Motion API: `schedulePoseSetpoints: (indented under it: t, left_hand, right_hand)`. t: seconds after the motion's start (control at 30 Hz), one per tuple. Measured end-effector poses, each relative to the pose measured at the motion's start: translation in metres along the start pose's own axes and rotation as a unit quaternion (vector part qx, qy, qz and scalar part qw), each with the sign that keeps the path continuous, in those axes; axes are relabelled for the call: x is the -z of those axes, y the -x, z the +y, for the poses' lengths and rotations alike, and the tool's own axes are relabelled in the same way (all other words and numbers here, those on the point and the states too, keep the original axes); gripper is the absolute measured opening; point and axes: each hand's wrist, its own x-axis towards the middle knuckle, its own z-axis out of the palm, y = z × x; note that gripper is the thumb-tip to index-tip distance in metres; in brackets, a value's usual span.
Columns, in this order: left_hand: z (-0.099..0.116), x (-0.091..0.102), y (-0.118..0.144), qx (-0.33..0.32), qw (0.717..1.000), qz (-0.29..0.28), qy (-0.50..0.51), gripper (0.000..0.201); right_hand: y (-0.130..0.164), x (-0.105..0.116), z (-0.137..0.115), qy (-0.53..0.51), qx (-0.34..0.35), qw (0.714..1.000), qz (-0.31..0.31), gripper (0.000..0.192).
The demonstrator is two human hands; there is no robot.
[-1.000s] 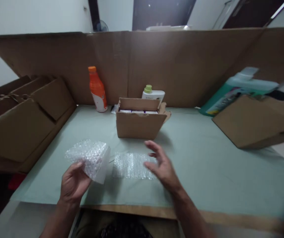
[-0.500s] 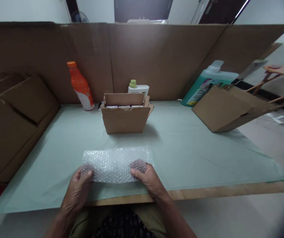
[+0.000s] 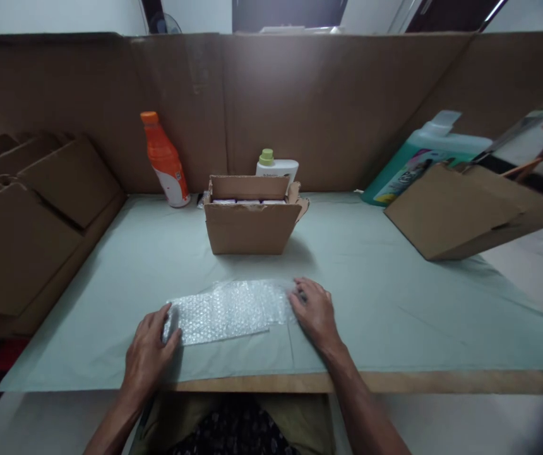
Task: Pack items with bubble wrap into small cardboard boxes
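Note:
A strip of clear bubble wrap (image 3: 226, 311) lies on the green cloth in front of me, its right part raised slightly and blurred. My left hand (image 3: 151, 347) rests at the strip's left end, thumb and fingers apart and touching its edge. At the other end, my right hand (image 3: 316, 313) has curled fingers and thumb closed on the wrap's edge. Just beyond the wrap stands an open cardboard box (image 3: 247, 229) with several white-and-purple packs (image 3: 249, 202) inside; their lower parts are hidden.
An orange bottle (image 3: 167, 161) and a white bottle with a green cap (image 3: 276, 167) stand at the back, before a cardboard wall (image 3: 338, 107). A teal jug (image 3: 423, 155) sits behind a tilted cardboard box (image 3: 465, 212) at right. More cardboard boxes (image 3: 20, 246) fill the left side.
The bubble wrap, earlier held up in both hands, now lies lower on the cloth. My left hand has opened, and my right hand has moved right and away to the wrap's end.

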Motion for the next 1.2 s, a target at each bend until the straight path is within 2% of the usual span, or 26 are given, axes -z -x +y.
schedulePoseSetpoints:
  t: [0.1,0.17,0.2,0.23,0.3,0.33,0.4,0.47,0.53,0.57,0.6,0.67,0.73,0.8,0.9,1.0,1.1,1.2]
  left_hand:
    - [-0.003,-0.003,-0.002,-0.038,0.999,0.0,-0.034,0.044]
    - [0.0,-0.001,-0.004,-0.077,0.996,0.036,-0.04,0.041]
    - [0.006,0.001,-0.005,-0.105,0.992,0.056,-0.036,0.041]
    - [0.017,0.003,-0.006,-0.14,0.987,0.07,-0.027,0.042]
    - [0.048,0.009,-0.007,-0.224,0.973,0.061,0.006,0.05]
    - [0.068,0.012,-0.008,-0.269,0.962,0.041,0.029,0.058]
    - [0.107,0.019,-0.01,-0.358,0.93,-0.012,0.08,0.071]
    - [0.136,0.023,-0.012,-0.428,0.892,-0.087,0.117,0.066]
    - [0.146,0.025,-0.014,-0.449,0.864,-0.179,0.141,0.036]
    - [0.144,0.026,-0.014,-0.434,0.858,-0.224,0.156,0.02]
    - [0.137,0.027,-0.015,-0.405,0.858,-0.263,0.177,0.01]
    - [0.114,0.034,-0.014,-0.309,0.869,-0.321,0.217,0.006]
    - [0.088,0.046,-0.015,-0.207,0.889,-0.335,0.233,0.008]
    - [0.065,0.059,-0.02,-0.133,0.915,-0.308,0.225,0.015]
    - [0.043,0.067,-0.034,-0.074,0.959,-0.214,0.171,0.023]
    - [0.032,0.058,-0.048,-0.035,0.983,-0.168,0.058,0.03]
    - [0.024,0.038,-0.055,-0.021,0.98,-0.187,-0.059,0.03]
    - [0.017,0.027,-0.052,-0.029,0.976,-0.191,-0.104,0.032]
  right_hand:
    - [0.0,0.039,0.005,-0.003,-0.04,0.996,0.075,0.024]
    - [0.0,0.068,-0.001,-0.01,-0.053,0.991,0.12,0.026]
    - [0.0,0.08,-0.009,-0.017,-0.041,0.992,0.116,0.026]
    - [0.001,0.089,-0.022,-0.026,-0.015,0.996,0.089,0.023]
    - [0.003,0.099,-0.059,-0.046,0.069,0.996,-0.034,0.015]
    - [0.005,0.101,-0.079,-0.055,0.117,0.985,-0.113,0.012]
    - [0.009,0.105,-0.115,-0.073,0.205,0.945,-0.245,0.009]
    - [0.016,0.113,-0.137,-0.091,0.27,0.909,-0.306,0.012]
    - [0.023,0.125,-0.14,-0.115,0.292,0.902,-0.297,0.016]
    - [0.026,0.132,-0.136,-0.129,0.282,0.909,-0.28,0.014]
    - [0.029,0.137,-0.129,-0.144,0.26,0.919,-0.26,0.01]
    - [0.032,0.138,-0.113,-0.167,0.198,0.94,-0.223,0.005]
    - [0.033,0.123,-0.1,-0.178,0.123,0.957,-0.194,0.006]
    - [0.031,0.092,-0.091,-0.173,0.055,0.968,-0.172,0.016]
    - [0.026,0.029,-0.081,-0.149,0.006,0.976,-0.161,0.029]
    - [0.024,-0.023,-0.073,-0.077,-0.002,0.983,-0.165,0.026]
    - [0.027,-0.047,-0.067,0.025,0.025,0.99,-0.137,0.018]
    - [0.029,-0.047,-0.065,0.057,0.056,0.989,-0.124,0.015]
